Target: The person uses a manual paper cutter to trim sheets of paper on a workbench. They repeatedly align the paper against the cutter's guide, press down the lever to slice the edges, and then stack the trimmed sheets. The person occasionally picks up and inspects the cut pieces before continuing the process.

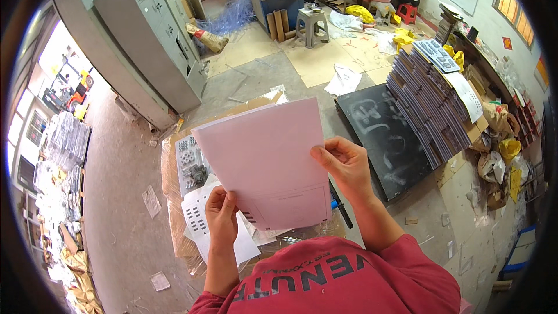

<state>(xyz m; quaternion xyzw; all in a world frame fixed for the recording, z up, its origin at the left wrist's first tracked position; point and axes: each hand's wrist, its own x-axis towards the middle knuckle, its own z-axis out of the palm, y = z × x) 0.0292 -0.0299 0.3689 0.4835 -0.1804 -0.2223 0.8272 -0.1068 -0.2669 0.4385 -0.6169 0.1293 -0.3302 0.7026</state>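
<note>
Both my hands hold up a large white paper sheet (pixel 261 151), tilted in front of me; a thin printed frame and faint text mark its lower part. My left hand (pixel 222 208) pinches its lower left edge between thumb and fingers. At the right edge, my right hand (pixel 347 166) grips it the same way. Below lies a printed sheet (pixel 199 221) with rows of dark marks, partly covered by my left hand and the held paper. A pale panel (pixel 187 157) with grey shapes shows beside the paper's left edge. Most of the surface underneath is hidden.
A plastic-wrapped stack (pixel 170 209) stands before me. A dark board (pixel 378 134) and a tall pile of flat sheets (pixel 427 102) are to the right. Grey lockers (pixel 145 35) stand at the far left, a stool (pixel 313 26) farther back. People sit working at the back.
</note>
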